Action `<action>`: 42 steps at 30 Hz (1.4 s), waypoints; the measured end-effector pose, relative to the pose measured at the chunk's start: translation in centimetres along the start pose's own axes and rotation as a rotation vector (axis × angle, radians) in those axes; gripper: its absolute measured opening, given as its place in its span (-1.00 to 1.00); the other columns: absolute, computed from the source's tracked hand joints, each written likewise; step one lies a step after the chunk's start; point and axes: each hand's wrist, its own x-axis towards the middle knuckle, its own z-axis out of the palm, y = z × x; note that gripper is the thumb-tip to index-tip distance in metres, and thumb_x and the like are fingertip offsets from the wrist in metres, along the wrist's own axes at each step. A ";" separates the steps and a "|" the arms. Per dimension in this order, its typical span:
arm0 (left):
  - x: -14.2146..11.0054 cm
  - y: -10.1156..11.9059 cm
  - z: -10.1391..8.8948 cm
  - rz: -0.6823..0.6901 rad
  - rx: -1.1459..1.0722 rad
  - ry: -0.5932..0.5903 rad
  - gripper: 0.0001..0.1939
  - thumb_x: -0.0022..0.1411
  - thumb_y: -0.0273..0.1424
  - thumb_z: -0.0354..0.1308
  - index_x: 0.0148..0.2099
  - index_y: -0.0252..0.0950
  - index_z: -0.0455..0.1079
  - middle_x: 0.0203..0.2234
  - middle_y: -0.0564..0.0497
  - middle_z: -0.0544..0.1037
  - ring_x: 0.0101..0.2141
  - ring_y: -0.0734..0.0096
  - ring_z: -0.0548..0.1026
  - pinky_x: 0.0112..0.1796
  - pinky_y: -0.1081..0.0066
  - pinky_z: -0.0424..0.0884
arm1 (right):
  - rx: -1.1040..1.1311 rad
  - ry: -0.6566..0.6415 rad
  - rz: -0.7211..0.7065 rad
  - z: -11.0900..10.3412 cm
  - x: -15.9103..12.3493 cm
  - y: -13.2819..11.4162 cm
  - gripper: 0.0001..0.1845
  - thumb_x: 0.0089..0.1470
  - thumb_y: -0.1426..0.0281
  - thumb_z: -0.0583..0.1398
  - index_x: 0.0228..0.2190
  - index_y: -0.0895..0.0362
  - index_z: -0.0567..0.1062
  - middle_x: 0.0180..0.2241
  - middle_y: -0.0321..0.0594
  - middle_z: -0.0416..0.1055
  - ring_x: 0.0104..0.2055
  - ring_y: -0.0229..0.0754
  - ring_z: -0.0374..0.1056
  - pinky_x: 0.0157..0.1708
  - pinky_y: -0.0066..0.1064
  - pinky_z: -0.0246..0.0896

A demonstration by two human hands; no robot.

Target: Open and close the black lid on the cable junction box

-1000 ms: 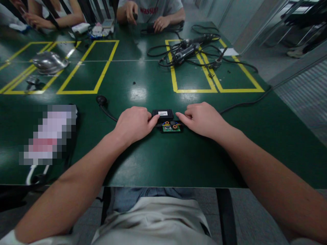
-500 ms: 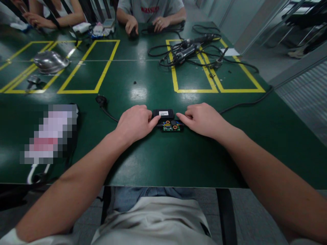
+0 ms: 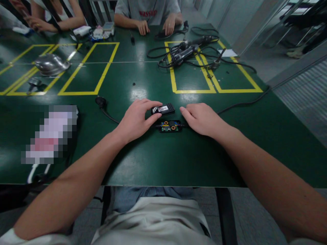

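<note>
My left hand (image 3: 136, 117) pinches a black ribbed cover (image 3: 167, 109) with a white label between thumb and fingers, tilted just behind an open black case. Inside that case a green circuit board (image 3: 170, 126) shows two copper-coloured ring coils and coloured wires. Black cables leave the case on both sides; the left one ends in a plug (image 3: 101, 101). My right hand (image 3: 200, 119) is closed beside the case, its fingers curled where the right-hand cable (image 3: 242, 103) passes. The exact grip there is hidden.
A pixelated phone-like object (image 3: 52, 132) rests at left. Farther back are a shiny metal bowl-shaped part (image 3: 49, 64), yellow tape rectangles and black tools (image 3: 185, 54) with coiled cables. Two people sit across the green table (image 3: 143, 163), one person's hands (image 3: 168, 25) resting on a dark item.
My left hand has shifted the ribbed cover back and tilted it, exposing more of the board. My right hand has hardly moved. The person opposite has let go of a small black object.
</note>
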 end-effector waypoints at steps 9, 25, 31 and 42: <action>-0.7 0.9 0.1 0.225 -0.071 -0.154 -0.52 0.54 -0.24 0.25 0.40 -0.21 0.60 0.06 -0.15 0.69 0.06 0.03 0.59 0.21 0.01 0.49 | 0.091 0.031 0.058 -0.1 -0.1 -0.4 -0.35 0.63 0.15 -0.02 -0.46 0.09 0.56 -0.38 -0.05 0.57 -0.35 -0.03 0.40 -0.23 -0.18 0.08; -0.7 1.2 0.5 0.205 -0.043 -0.247 -0.55 0.58 -0.29 0.28 0.42 -0.17 0.59 0.10 -0.15 0.65 0.09 0.04 0.57 0.22 0.03 0.51 | 0.058 0.019 -0.010 0.5 0.1 0.3 -0.40 0.56 0.12 0.04 -0.47 0.08 0.56 -0.39 -0.08 0.56 -0.36 -0.05 0.33 -0.26 -0.18 0.06; -0.6 1.2 0.6 0.197 -0.028 -0.257 -0.56 0.60 -0.25 0.24 0.41 -0.19 0.60 0.06 -0.16 0.64 0.06 0.03 0.57 0.21 0.01 0.52 | 0.052 -0.009 -0.007 0.3 0.2 0.1 -0.41 0.57 0.14 0.03 -0.46 0.08 0.54 -0.37 -0.07 0.56 -0.33 -0.04 0.37 -0.22 -0.18 0.08; -0.5 1.2 0.9 0.055 -0.153 -0.118 -0.53 0.60 -0.29 0.20 0.43 -0.29 0.49 0.05 -0.15 0.69 0.04 0.08 0.62 0.20 0.06 0.56 | 0.045 -0.050 -0.026 -0.3 0.0 0.1 -0.40 0.60 0.16 0.01 -0.42 0.09 0.62 -0.36 -0.08 0.55 -0.31 -0.01 0.41 -0.20 -0.17 0.10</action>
